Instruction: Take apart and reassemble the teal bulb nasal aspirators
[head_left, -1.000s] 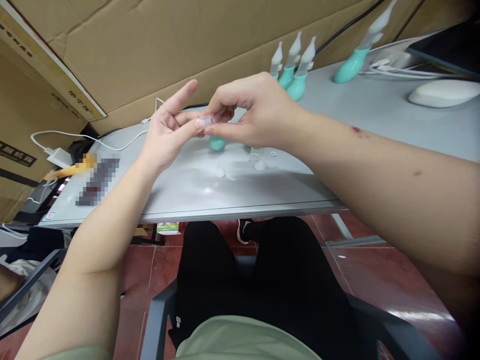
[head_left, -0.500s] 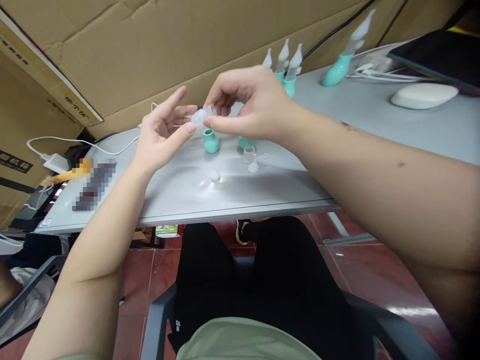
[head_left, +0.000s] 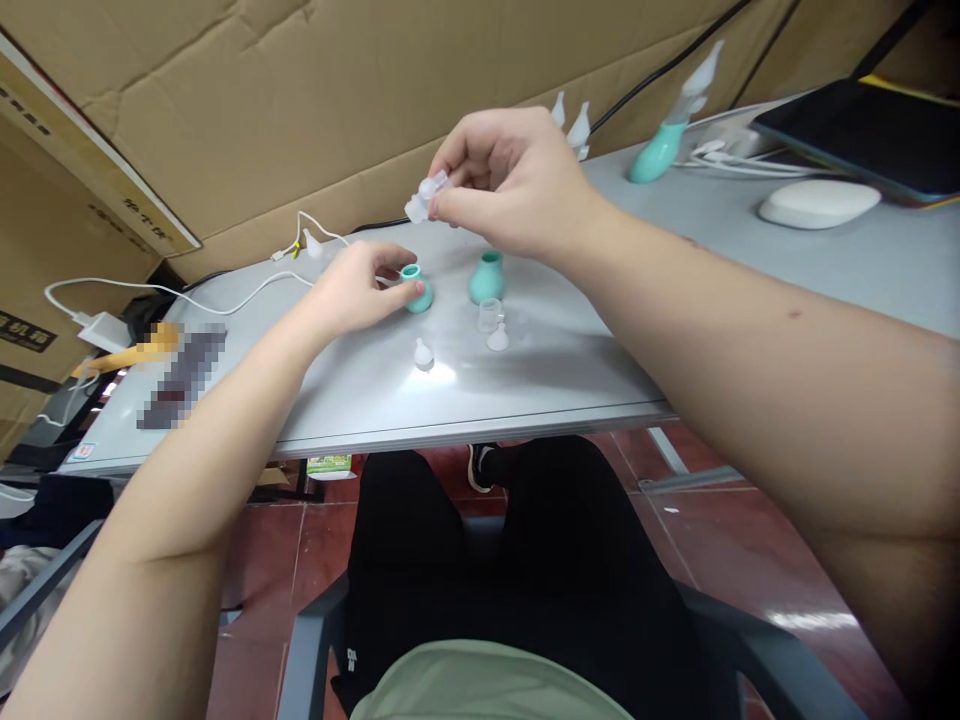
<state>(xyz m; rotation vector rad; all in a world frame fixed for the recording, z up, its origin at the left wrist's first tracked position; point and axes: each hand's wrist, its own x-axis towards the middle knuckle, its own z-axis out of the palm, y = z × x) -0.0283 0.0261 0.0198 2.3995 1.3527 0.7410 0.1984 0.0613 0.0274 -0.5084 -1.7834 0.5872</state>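
My left hand [head_left: 360, 285] is closed round a small teal squeeze bulb [head_left: 422, 298] that stands on the table, its round mouth facing up. Above and slightly right of it, my right hand [head_left: 521, 185] pinches a clear plastic connector [head_left: 424, 200] between thumb and fingers. A second teal bulb [head_left: 487, 284] stands upright to the right, with a clear cup [head_left: 491, 316] and a white nozzle tip [head_left: 498, 339] in front of it. Nearer the front edge sits another white nozzle tip [head_left: 424, 355].
Along the back, nasal aspirator nozzles [head_left: 580, 128] show partly behind my right hand. An assembled aspirator [head_left: 661, 145] leans farther right, near a white mouse-shaped object [head_left: 819, 204] and a dark flat device [head_left: 862, 135]. White cable [head_left: 247, 297] crosses the left side; cardboard [head_left: 337, 100] walls the rear.
My left hand has left the clear connector and come down onto the teal bulb, gripping it. My right hand has lifted the connector slightly up. The camera view has shifted a little.
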